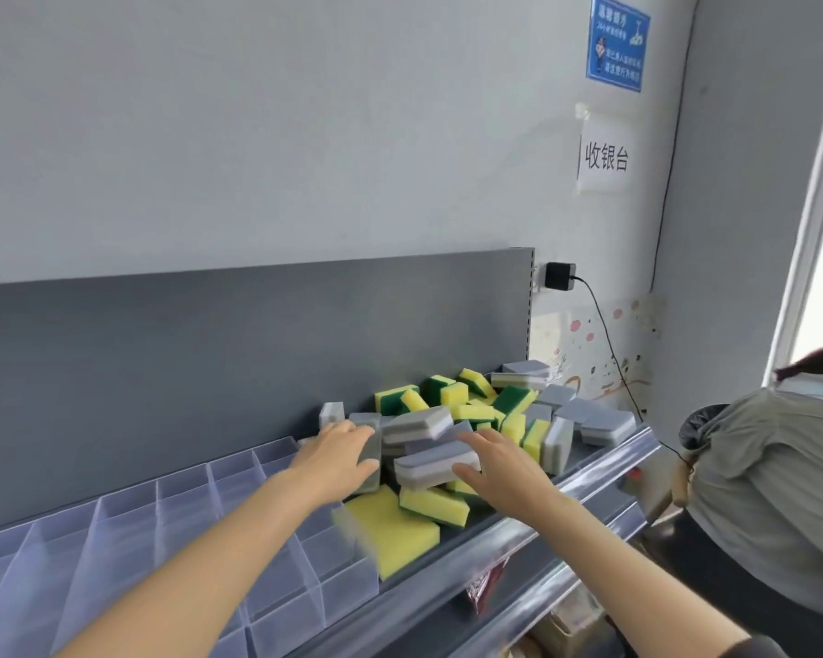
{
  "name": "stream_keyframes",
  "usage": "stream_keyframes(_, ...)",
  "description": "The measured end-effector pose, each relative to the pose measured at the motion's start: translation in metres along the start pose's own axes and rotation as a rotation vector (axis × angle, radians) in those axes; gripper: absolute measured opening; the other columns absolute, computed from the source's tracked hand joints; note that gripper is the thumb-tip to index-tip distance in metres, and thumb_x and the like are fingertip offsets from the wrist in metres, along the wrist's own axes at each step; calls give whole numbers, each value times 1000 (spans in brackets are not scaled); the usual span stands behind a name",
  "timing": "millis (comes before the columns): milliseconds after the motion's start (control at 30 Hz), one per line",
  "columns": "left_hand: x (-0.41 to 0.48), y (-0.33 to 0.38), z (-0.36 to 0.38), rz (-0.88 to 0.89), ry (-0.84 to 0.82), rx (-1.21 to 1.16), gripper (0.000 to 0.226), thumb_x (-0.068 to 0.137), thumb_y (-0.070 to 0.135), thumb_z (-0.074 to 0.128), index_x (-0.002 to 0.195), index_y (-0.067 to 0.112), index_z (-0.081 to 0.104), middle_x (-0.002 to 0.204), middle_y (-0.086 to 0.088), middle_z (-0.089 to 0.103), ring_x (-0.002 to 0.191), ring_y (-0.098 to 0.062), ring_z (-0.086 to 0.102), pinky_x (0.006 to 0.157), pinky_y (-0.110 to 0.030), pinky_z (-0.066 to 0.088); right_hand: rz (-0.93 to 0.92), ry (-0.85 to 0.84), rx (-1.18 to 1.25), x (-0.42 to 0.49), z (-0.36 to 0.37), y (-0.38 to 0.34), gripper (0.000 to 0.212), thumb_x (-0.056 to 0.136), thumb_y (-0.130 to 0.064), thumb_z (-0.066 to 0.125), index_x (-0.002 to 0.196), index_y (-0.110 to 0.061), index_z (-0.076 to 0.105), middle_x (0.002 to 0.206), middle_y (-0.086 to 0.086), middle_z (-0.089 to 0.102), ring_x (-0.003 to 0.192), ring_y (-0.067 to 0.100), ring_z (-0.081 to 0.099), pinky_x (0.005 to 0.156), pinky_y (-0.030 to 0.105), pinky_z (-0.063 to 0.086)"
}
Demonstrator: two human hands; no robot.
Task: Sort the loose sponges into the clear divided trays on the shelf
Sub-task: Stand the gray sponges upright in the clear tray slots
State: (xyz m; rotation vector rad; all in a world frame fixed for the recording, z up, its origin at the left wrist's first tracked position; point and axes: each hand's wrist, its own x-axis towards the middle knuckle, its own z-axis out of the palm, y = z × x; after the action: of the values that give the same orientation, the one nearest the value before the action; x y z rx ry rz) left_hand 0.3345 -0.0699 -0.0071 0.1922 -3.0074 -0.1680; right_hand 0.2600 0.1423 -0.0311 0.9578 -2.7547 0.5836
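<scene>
The loose sponges are lying heaped at the right end of the shelf, beside the unfilled clear divided trays. My left grip is curling round an upright grey sponge to lift it. My right grip is resting spread on a flat grey sponge, probably steadying the heap.

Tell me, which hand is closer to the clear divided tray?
Left. The left hand grips a grey sponge just past the right end of the clear divided tray; the right hand is farther right, over the sponge pile.
</scene>
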Motion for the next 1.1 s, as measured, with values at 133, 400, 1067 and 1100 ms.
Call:
stream_keyframes(133,21,17,8,44,-9,-21,53,96,36,42,144,19,28,147,-6,34,136,-23,30,107,-38,34,31,0,-30,-4,-1,23,51,95,-42,41,141,-21,34,139,2,45,124,19,44,100,30,41)
stream_keyframes(400,69,37,18,78,23,-93,52,94,35,45,141,19,31,140,-4,40,129,-23,36,98,-36,37,171,-9,111,16,8,48,48,95,-41,43,137,-18,41,133,5,50,119,20,49,98,30,42)
stream_keyframes(1067,117,30,30,187,157,19,35,87,34,54,116,16,52,116,-5,61,105,-27,57,75,-34,45,393,-42,625,59,34,29,29,89,-31,57,100,-5,62,79,1,54,62,11,47,54,19,41)
stream_keyframes(1100,116,28,27,178,191,12,32,87,31,52,115,16,53,114,-6,61,103,-28,57,73,-33,43,395,-37,668,58,32,28,25,88,-29,58,96,-6,63,76,0,53,61,11,46,53,19,40)
